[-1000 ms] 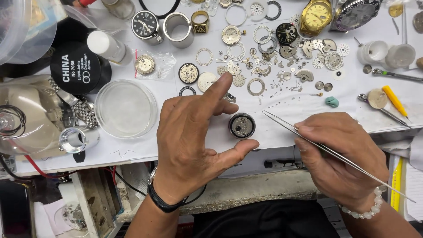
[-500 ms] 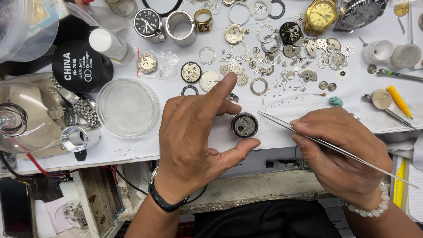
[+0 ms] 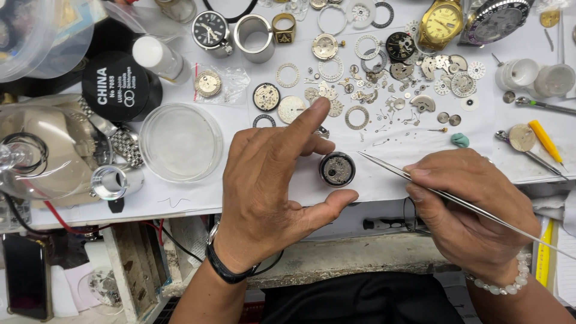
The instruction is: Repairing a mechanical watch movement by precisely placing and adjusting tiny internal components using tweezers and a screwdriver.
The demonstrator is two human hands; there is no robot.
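A small round watch movement in a dark holder (image 3: 336,169) sits on the white work sheet near the bench's front edge. My left hand (image 3: 270,180) curves around it, thumb below and forefinger raised above, with the middle finger at its upper left; it grips nothing. My right hand (image 3: 468,210) pinches long steel tweezers (image 3: 420,182), whose tip points left and ends just right of the movement. Many loose gears, rings and plates (image 3: 384,78) lie scattered beyond the movement.
A clear round dish (image 3: 180,141) stands left of my left hand, with a black round tin (image 3: 117,84) and a white bottle (image 3: 157,59) behind it. A gold watch (image 3: 441,24), a black-dial watch (image 3: 210,29), white cups (image 3: 517,73) and a yellow-handled tool (image 3: 545,141) lie around.
The view has shifted slightly. My right hand and the tweezers have edged left, bringing the tip closer to the movement. My left hand stays around the movement.
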